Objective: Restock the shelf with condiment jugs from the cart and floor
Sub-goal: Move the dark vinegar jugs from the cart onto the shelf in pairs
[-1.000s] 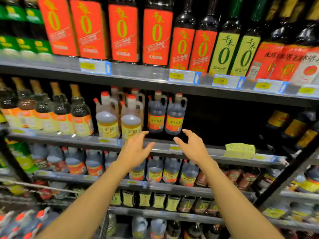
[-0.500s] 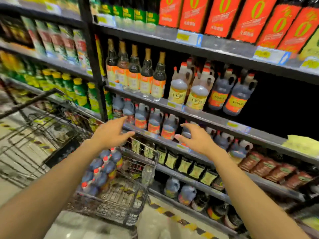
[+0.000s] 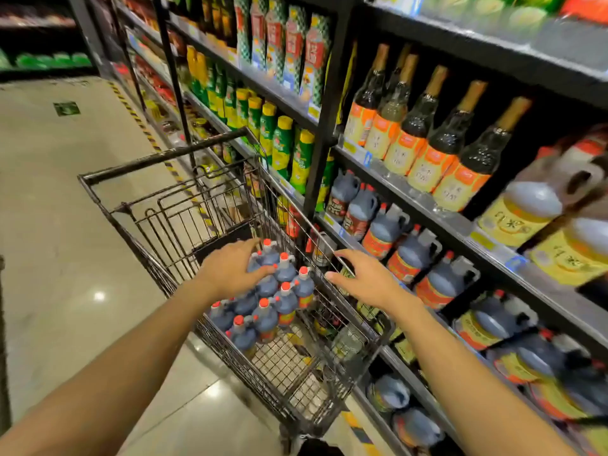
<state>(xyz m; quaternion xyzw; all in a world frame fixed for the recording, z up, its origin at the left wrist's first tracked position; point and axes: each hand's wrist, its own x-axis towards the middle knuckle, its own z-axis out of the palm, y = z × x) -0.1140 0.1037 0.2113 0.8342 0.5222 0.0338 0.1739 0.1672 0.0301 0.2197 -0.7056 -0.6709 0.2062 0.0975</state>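
The dark jugs with red caps stand upright in the wire cart, packed in a cluster directly under our left hand. Its fingers spread wide and rest on the nearest jug's shoulder, not yet curled round a handle. Each jug's long axis runs straight up toward the palm, so we judge a downward grasp comes next. Our right hand hovers just right of the cluster, above the cart's rim, fingers loosely spread and holding nothing. Farther right, the shelf already carries matching jugs.
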